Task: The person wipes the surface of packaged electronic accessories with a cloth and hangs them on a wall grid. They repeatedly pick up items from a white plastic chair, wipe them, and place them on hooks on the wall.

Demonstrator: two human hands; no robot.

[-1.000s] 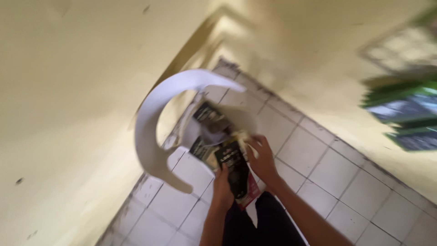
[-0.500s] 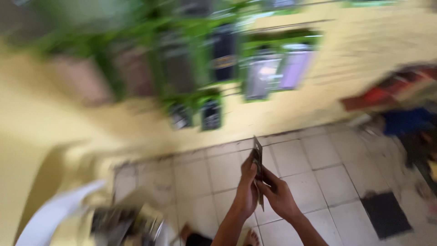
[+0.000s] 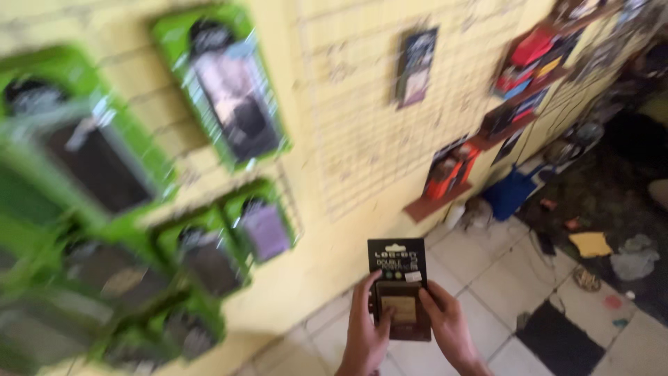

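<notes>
My left hand and my right hand together hold a small black blister-card package upright in front of me, low in the head view. A brownish flat item shows through its clear window. The card's face is turned toward me. Beyond it stands a yellow wall with a wire grid panel. One dark packaged item hangs high on that grid.
Several green-backed packages hang blurred on the wall at left. Small wooden shelves with red and dark boxes run along the wall to the right. A blue bag and litter lie on the tiled floor.
The view has swung from the floor and a white curved object up to the wall. The package, edge-on half a second ago, now faces me in both hands.
</notes>
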